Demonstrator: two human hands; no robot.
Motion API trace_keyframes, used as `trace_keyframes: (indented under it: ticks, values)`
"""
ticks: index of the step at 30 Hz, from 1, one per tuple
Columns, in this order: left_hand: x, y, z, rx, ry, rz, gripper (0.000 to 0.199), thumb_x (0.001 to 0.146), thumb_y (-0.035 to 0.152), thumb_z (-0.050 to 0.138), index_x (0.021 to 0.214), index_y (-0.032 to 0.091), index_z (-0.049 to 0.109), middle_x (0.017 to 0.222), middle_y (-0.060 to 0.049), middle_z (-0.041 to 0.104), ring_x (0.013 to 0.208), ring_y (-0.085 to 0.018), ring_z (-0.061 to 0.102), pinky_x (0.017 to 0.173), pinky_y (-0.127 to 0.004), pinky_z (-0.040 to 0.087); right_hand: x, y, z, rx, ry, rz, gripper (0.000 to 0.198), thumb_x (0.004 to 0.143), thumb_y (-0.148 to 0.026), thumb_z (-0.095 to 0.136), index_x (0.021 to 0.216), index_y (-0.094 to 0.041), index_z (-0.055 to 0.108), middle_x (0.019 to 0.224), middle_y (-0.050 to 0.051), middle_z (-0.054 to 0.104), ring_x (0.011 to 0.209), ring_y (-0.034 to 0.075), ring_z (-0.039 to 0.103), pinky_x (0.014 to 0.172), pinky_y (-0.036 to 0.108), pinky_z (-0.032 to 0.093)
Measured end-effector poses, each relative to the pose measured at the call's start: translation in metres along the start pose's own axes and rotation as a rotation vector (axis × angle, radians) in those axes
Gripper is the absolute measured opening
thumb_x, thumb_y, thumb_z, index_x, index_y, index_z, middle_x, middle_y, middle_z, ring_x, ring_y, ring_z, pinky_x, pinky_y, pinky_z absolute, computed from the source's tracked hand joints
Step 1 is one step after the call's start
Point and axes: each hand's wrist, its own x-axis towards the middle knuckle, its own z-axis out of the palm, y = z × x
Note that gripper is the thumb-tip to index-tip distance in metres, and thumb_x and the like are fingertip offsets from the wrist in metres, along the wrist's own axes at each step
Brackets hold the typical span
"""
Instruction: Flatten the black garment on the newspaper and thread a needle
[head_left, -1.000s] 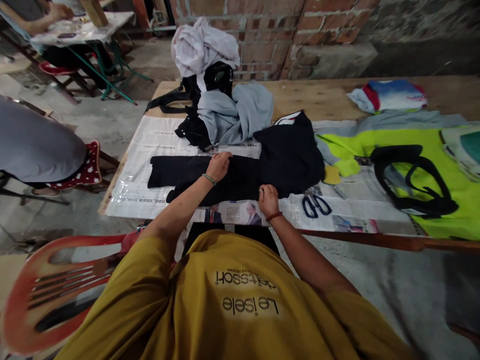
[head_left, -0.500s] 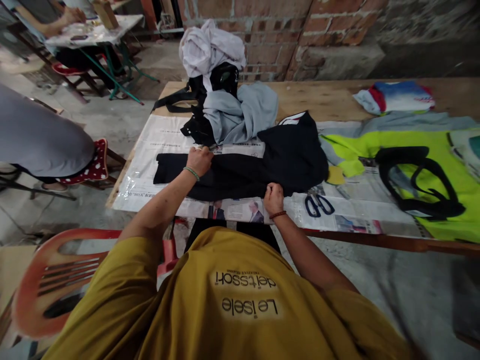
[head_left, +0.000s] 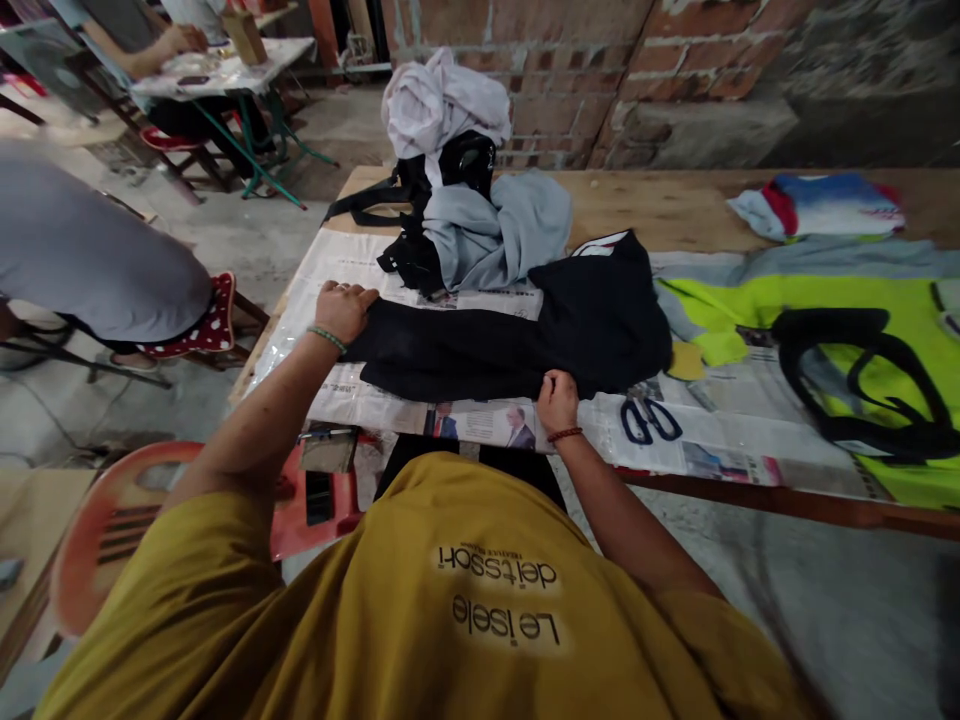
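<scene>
A black garment lies stretched across newspaper on a wooden table. My left hand grips the garment's left end, fingers curled over the cloth. My right hand pinches the garment's near edge close to its bunched body. Black-handled scissors lie on the newspaper just right of my right hand.
A pile of grey, white and black clothes sits behind the garment. A neon yellow garment with black straps lies to the right, a folded colourful cloth at the back. A red plastic chair stands at my left. A seated person in grey is at left.
My left hand has slid leftward along the black garment to its end. My right hand has stayed at the near edge. The view has shifted slightly.
</scene>
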Motion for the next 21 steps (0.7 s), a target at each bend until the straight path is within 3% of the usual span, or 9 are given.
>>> trace_keyframes:
  ticks: [3, 5, 8, 10, 12, 16, 19, 21]
  values:
    - [-0.031, -0.002, 0.010, -0.053, -0.225, -0.154, 0.045, 0.081, 0.024, 0.052, 0.126, 0.025, 0.053, 0.117, -0.012, 0.062, 0.107, -0.028, 0.058, 0.093, -0.041, 0.037, 0.000, 0.002, 0.002, -0.003, 0.010, -0.022, 0.021, 0.087, -0.028, 0.035, 0.088, -0.018, 0.053, 0.090, 0.013, 0.061, 0.088, 0.024, 0.054, 0.084, 0.040, 0.044]
    - [-0.053, 0.001, 0.020, -0.103, -0.299, -0.320, 0.055, 0.080, 0.030, 0.057, 0.133, 0.026, 0.046, 0.123, -0.013, 0.058, 0.108, -0.030, 0.058, 0.091, -0.041, 0.039, 0.000, 0.003, 0.003, -0.003, 0.002, -0.034, 0.021, 0.087, -0.029, 0.036, 0.088, -0.018, 0.054, 0.090, 0.013, 0.062, 0.088, 0.024, 0.054, 0.084, 0.040, 0.044]
    - [-0.083, 0.011, 0.035, -0.181, -0.140, -0.549, 0.047, 0.085, 0.039, 0.051, 0.129, 0.021, 0.049, 0.120, -0.017, 0.058, 0.104, -0.031, 0.059, 0.083, -0.038, 0.042, 0.000, 0.002, 0.003, -0.004, 0.000, -0.045, 0.022, 0.087, -0.029, 0.036, 0.087, -0.018, 0.055, 0.090, 0.013, 0.063, 0.088, 0.024, 0.054, 0.084, 0.041, 0.043]
    - [-0.097, 0.021, 0.045, -0.288, -0.063, -0.609, 0.038, 0.091, 0.042, 0.038, 0.104, 0.016, 0.063, 0.104, -0.017, 0.065, 0.096, -0.029, 0.062, 0.076, -0.034, 0.042, 0.000, 0.002, 0.002, -0.003, 0.003, -0.055, 0.022, 0.087, -0.029, 0.037, 0.086, -0.018, 0.056, 0.089, 0.014, 0.063, 0.087, 0.025, 0.055, 0.084, 0.041, 0.044]
    - [-0.104, 0.032, 0.054, -0.441, -0.086, -0.591, 0.044, 0.092, 0.046, 0.035, 0.079, 0.016, 0.065, 0.083, -0.014, 0.066, 0.086, -0.027, 0.063, 0.070, -0.031, 0.040, 0.000, 0.001, 0.002, -0.002, 0.001, -0.059, 0.023, 0.087, -0.030, 0.037, 0.086, -0.017, 0.056, 0.088, 0.014, 0.063, 0.087, 0.025, 0.055, 0.084, 0.041, 0.044]
    - [-0.101, 0.043, 0.070, -0.914, -0.143, -0.638, 0.033, 0.076, 0.048, 0.062, 0.068, 0.016, 0.059, 0.061, -0.003, 0.058, 0.066, -0.019, 0.059, 0.060, -0.026, 0.038, 0.001, 0.001, 0.000, 0.000, 0.005, -0.031, 0.022, 0.086, -0.031, 0.037, 0.086, -0.018, 0.055, 0.090, 0.013, 0.063, 0.088, 0.025, 0.055, 0.084, 0.041, 0.044]
    - [-0.103, 0.033, 0.075, -1.423, -0.209, -0.706, 0.033, 0.056, 0.032, 0.080, 0.070, 0.015, 0.055, 0.056, 0.002, 0.054, 0.054, -0.012, 0.054, 0.052, -0.022, 0.037, 0.001, 0.000, -0.001, 0.007, 0.035, 0.002, 0.021, 0.086, -0.030, 0.036, 0.087, -0.019, 0.054, 0.091, 0.013, 0.062, 0.089, 0.024, 0.055, 0.086, 0.041, 0.044]
    - [-0.113, 0.020, 0.076, -1.676, -0.269, -0.629, 0.034, 0.052, 0.025, 0.081, 0.070, 0.015, 0.053, 0.054, 0.002, 0.053, 0.049, -0.009, 0.051, 0.047, -0.019, 0.035, 0.001, -0.001, -0.001, 0.005, 0.047, 0.012, 0.021, 0.086, -0.029, 0.035, 0.087, -0.019, 0.053, 0.091, 0.013, 0.062, 0.089, 0.024, 0.055, 0.086, 0.041, 0.044]
